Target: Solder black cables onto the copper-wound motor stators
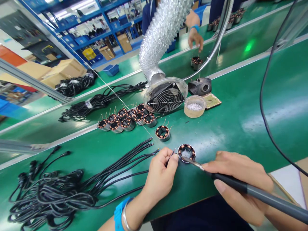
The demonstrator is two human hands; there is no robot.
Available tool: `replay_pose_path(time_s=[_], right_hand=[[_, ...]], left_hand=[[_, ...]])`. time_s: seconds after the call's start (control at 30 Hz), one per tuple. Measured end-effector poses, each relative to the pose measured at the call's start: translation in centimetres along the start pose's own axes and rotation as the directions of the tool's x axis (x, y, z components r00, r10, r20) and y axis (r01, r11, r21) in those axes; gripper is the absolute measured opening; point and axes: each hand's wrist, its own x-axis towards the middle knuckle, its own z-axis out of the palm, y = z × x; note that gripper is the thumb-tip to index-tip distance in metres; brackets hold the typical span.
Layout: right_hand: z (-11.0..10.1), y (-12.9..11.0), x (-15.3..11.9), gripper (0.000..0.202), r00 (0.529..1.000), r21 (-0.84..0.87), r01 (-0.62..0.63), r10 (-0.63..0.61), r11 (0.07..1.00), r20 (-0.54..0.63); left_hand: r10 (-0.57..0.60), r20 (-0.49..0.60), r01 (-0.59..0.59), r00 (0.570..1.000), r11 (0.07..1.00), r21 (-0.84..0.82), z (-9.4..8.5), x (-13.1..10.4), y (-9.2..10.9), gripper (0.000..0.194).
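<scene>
At upper centre, the silver duct [160, 35] partly hides 1 person [147, 17], cut off above. The black tool [271, 196] is cut off at lower right; the left hand [173, 155] hides part of 1 cable [167, 161].

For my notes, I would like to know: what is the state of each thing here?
Left hand: closed, pinching a thin lead
Right hand: closed around soldering iron
Soldering iron: tip at the nearest stator
Nearest stator: ring upward
Grouped stators: standing close together
Round tub: open
Near black cables: loosely coiled
Far cable bundle: tied
Fan: running or stopped, cannot tell
</scene>
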Motion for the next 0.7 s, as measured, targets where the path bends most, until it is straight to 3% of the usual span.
replay_pose_path(time_s=[0.33, 0.47, 0.7], right_hand=[[0.1, 0.0, -1.4, 0.033, 0.998, -0.093, 0.054, -0.057, 0.994, -0.028], [-0.6, -0.1, -1.1, 0.035, 1.0, -0.164, 0.004, -0.006, 0.986, -0.012], [-0.9, 0.9, -0.3, 0.034, 0.996, -0.15, 0.033, -0.044, 0.988, -0.072]], left_hand=[[0.004, -0.01, -0.004, 1.0, 1.0, -0.007, 0.0, -0.1, 0.0, 0.03], [0.003, -0.016, -0.003, 1.0, 1.0, -0.026, 0.0, 0.0, 0.1, 0.03], [-0.004, -0.015, 0.003, 1.0, 0.999, -0.035, 0.0, 0.0, 0.0, 0.03]])
